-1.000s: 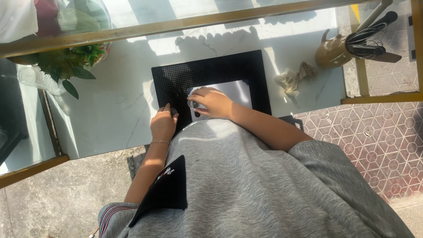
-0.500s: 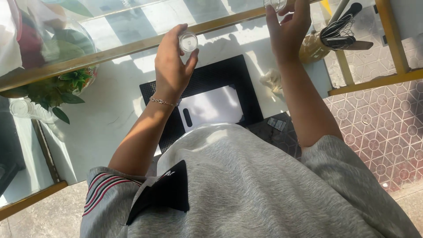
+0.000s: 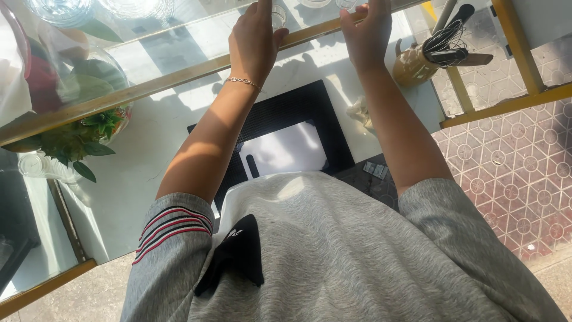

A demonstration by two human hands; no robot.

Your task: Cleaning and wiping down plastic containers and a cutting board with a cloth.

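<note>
My left hand, with a thin bracelet on the wrist, is raised to a glass shelf with a gold rail and is shut on a small clear glass. My right hand is up at the same shelf, its fingertips cut off by the frame's top edge beside other small glasses. Whether it holds anything is hidden. Below my arms, a white cutting board lies on a black mat on the white counter.
A brown jar holding a whisk and other utensils stands at the right. A leafy plant in a glass vase sits at the left. Glass bowls rest on the shelf. Patterned floor tiles lie to the right.
Both hands have risen from the board on the counter to the glass shelf. The left hand now carries a small glass against the shelf's rail.
</note>
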